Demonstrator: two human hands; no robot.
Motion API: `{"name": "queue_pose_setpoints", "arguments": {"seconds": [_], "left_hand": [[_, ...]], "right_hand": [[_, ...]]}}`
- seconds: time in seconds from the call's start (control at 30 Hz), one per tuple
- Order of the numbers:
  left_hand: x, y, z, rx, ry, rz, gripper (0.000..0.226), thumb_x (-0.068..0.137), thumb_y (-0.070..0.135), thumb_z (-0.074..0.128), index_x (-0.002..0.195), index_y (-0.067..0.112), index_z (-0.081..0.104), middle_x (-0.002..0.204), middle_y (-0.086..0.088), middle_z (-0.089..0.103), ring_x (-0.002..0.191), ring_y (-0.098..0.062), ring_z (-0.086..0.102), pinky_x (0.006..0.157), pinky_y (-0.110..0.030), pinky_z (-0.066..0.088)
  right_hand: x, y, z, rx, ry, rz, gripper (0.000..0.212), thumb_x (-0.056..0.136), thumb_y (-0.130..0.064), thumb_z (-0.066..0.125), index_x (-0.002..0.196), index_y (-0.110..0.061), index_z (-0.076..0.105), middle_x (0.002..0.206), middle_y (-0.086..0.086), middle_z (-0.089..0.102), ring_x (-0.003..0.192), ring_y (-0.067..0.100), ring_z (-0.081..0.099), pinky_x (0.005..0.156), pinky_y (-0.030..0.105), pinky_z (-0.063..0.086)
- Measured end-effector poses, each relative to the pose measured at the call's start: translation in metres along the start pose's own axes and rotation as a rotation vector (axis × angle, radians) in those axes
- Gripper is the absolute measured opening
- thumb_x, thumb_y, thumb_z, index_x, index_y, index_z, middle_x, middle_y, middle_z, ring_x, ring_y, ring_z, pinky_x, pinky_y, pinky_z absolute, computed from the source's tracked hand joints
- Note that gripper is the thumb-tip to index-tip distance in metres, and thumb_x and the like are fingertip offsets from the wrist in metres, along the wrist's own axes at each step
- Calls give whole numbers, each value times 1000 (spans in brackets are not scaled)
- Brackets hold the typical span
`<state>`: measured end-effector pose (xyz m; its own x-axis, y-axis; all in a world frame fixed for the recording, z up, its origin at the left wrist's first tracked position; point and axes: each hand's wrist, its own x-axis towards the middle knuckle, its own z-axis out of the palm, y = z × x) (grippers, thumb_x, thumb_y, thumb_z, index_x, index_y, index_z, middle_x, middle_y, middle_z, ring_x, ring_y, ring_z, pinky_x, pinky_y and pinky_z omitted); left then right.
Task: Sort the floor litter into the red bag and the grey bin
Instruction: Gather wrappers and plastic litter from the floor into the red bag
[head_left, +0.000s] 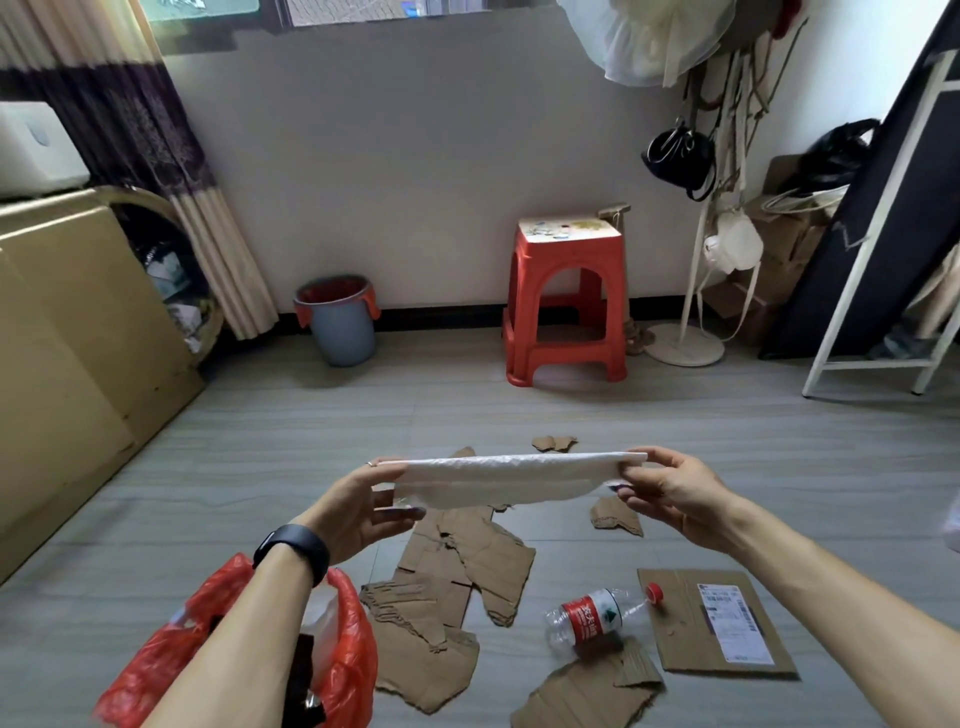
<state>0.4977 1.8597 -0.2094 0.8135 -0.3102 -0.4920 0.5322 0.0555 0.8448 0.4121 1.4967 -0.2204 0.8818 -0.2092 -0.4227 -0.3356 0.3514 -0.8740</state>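
Observation:
A white padded sheet of wrapping is stretched flat in the air between both hands. My left hand pinches its left end and my right hand pinches its right end. The red bag stands open on the floor under my left forearm, with something dark and a clear wrapper inside. The grey bin, lined in red, stands against the far wall. Below the sheet lie torn cardboard pieces, an empty plastic bottle with a red label, a red cap and a labelled cardboard panel.
A red plastic stool stands by the far wall, right of the bin. Large cardboard boxes line the left side. A white coat stand hung with bags and a white rack fill the right corner.

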Motion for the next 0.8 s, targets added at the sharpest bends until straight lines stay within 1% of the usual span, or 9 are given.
{"name": "queue_pose_setpoints", "arguments": {"seconds": [0.1,0.2,0.27,0.33,0.47,0.57,0.67,0.73,0.8], "left_hand": [[-5,-1,-14,46,56,15,38,91,39,63,116,11,59,98,-17,62,73,-26,69,62,-30,60],[-9,0,-32,-2,143,91,31,93,12,63,121,0,57,92,-15,64,64,-20,68,58,-27,60],[-18,0,-48,-4,187,100,29,90,-2,62,118,0,59,91,-16,67,62,-19,68,59,-26,60],[-33,-3,-67,33,221,102,29,86,-9,63,112,2,60,94,-16,68,61,-20,69,59,-28,60],[-65,-30,-108,325,333,117,33,67,-6,77,96,6,64,88,-11,67,56,-17,65,52,-25,53],[-79,-68,-133,539,410,204,66,44,35,82,103,14,60,97,-5,64,85,-17,64,69,-19,51],[-83,-113,-152,859,442,219,93,52,69,74,132,33,46,126,7,52,120,-10,49,102,-28,42],[-80,-135,-150,1121,403,223,98,56,80,66,142,47,32,146,8,35,136,-15,33,113,-37,32],[-73,-149,-149,1383,351,196,96,60,78,60,144,56,20,158,7,14,145,-22,17,116,-46,24]], "right_hand": [[-1,1,15,-30,-40,22,22,92,7,58,110,-4,65,84,25,72,63,22,70,54,27,60],[0,2,35,-50,-75,30,21,93,4,55,110,1,67,90,25,72,73,25,70,61,28,62],[0,5,52,-76,-113,14,25,87,-11,68,108,3,69,94,23,72,80,27,70,68,29,62],[2,12,71,-204,-134,-49,38,77,-20,79,105,4,71,96,21,72,83,27,70,72,30,62],[1,23,111,-485,-131,-254,35,79,-5,80,111,-1,65,97,23,69,76,30,73,72,38,62],[-1,24,144,-708,-140,-462,32,81,-16,81,110,-13,68,85,10,75,70,24,75,71,45,62],[-6,22,175,-883,-111,-628,21,81,-18,76,102,-22,72,72,-2,75,62,13,73,66,42,62],[-10,17,187,-935,-59,-701,20,78,-23,73,98,-24,73,67,-4,73,60,11,71,60,37,60],[-12,15,198,-945,-34,-735,29,70,-38,66,95,-25,74,71,-4,72,64,15,71,58,35,59]]}}
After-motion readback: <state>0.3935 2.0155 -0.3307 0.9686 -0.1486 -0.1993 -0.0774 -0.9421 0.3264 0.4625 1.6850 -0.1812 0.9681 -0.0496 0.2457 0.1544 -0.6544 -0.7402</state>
